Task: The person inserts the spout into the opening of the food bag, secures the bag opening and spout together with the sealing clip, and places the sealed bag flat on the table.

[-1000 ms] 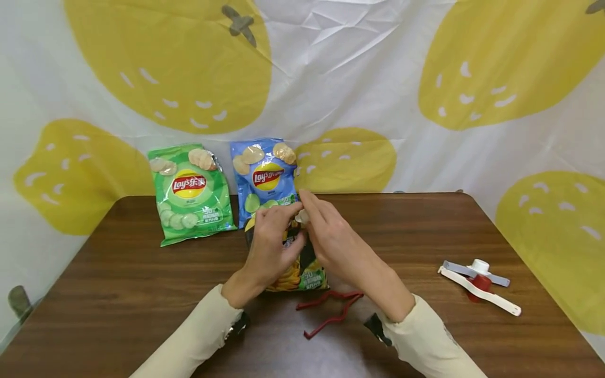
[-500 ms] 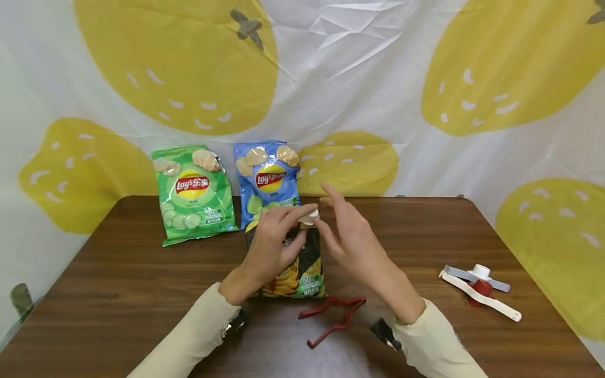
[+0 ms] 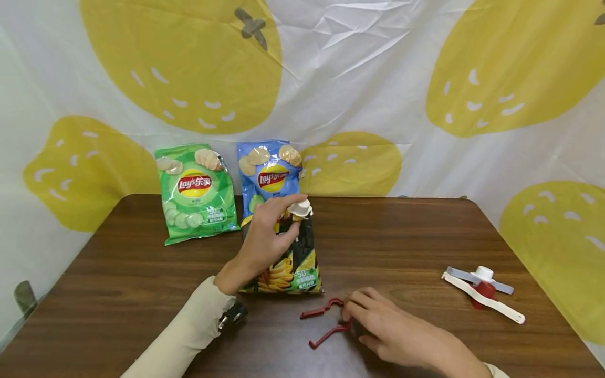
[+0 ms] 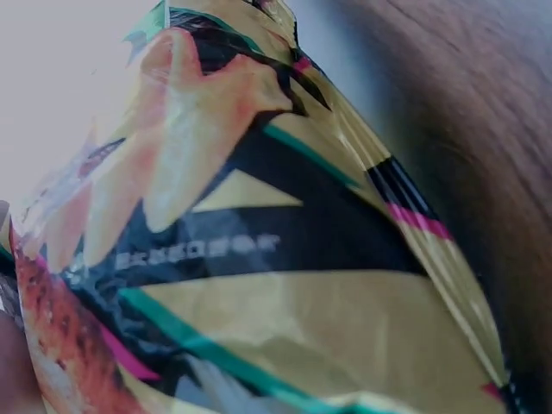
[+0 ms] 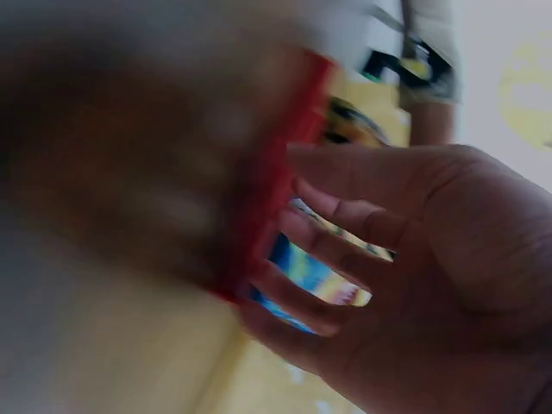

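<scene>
My left hand (image 3: pixel 262 241) pinches the rolled-down top of a black-and-yellow chip bag (image 3: pixel 309 257). Pale inner foil shows at that fold. The bag stands upright on the table, and its printed side fills the left wrist view. My right hand (image 3: pixel 392 325) is low over the table at the joined end of an opened red bag clip (image 3: pixel 326 336). In the right wrist view, the thumb and fingertips meet the red clip (image 5: pixel 280 172) from both sides; that view is blurred. The clip's two arms spread apart toward the left.
A green chip bag (image 3: pixel 196 194) and a blue chip bag (image 3: pixel 269 178) lean against the lemon-print cloth (image 3: pixel 354 94) at the back. On the right of the wooden table (image 3: pixel 387 252) lie long clips with round caps: a white clip (image 3: pixel 501 310) and a grey clip (image 3: pixel 503 287).
My right hand has left the top of the black bag and moved down and right to the red clip. The left hand keeps its hold on the bag's folded top.
</scene>
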A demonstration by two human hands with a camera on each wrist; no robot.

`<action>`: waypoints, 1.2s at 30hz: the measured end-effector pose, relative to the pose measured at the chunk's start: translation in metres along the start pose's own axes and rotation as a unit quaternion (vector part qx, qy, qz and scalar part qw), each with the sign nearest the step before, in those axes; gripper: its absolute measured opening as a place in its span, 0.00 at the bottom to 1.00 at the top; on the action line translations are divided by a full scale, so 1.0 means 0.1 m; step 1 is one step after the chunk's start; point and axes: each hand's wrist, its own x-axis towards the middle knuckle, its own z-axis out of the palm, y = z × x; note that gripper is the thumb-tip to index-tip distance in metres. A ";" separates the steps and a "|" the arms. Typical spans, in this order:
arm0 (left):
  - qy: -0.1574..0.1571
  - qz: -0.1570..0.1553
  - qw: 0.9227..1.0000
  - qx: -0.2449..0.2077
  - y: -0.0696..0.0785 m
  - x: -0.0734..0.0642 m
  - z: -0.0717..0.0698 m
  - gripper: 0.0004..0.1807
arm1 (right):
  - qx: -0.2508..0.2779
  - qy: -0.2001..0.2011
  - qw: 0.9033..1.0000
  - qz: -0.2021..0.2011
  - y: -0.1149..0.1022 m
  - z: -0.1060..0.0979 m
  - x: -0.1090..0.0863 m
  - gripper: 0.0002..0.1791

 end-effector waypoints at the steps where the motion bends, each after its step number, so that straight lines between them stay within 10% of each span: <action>1: -0.004 -0.001 1.000 -0.001 0.00 0.00 0.01 0.25 | -0.020 0.004 1.000 -0.001 0.01 0.05 -0.04 0.20; 8: -0.017 -0.005 1.000 0.001 0.01 -0.01 0.04 0.25 | -0.104 0.040 0.994 0.022 0.08 0.19 -0.17 0.13; 22: -0.026 0.012 1.000 0.012 0.04 0.00 0.06 0.26 | -0.019 0.076 0.996 0.037 0.22 0.12 -0.22 0.12; 36: -0.062 0.029 0.998 -0.015 0.15 0.00 0.06 0.27 | -0.066 0.215 0.973 0.050 0.39 -0.42 0.07 0.10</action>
